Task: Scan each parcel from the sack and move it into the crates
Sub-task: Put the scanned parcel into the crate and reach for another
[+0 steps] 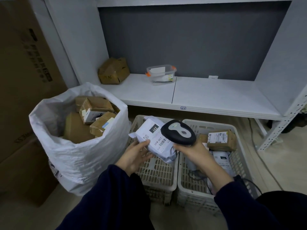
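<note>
My left hand [135,155] holds a grey plastic-wrapped parcel [153,138] from below, its label with barcode and "231" facing up, above the left crate [157,176]. My right hand [193,151] grips a black and grey barcode scanner [179,132], whose head hovers over the parcel's right end. A white woven sack [78,155] at the left stands open and holds several brown cardboard parcels [94,110]. The right crate [239,140] holds a brown box [221,140] and a white parcel [222,161].
A low white shelf [207,95] behind the crates carries a crumpled cardboard box [113,71] and a clear plastic tub [161,75]. Large cardboard cartons [25,80] stand at the left. A cable [259,150] runs along the floor at the right by the shelf upright [282,125].
</note>
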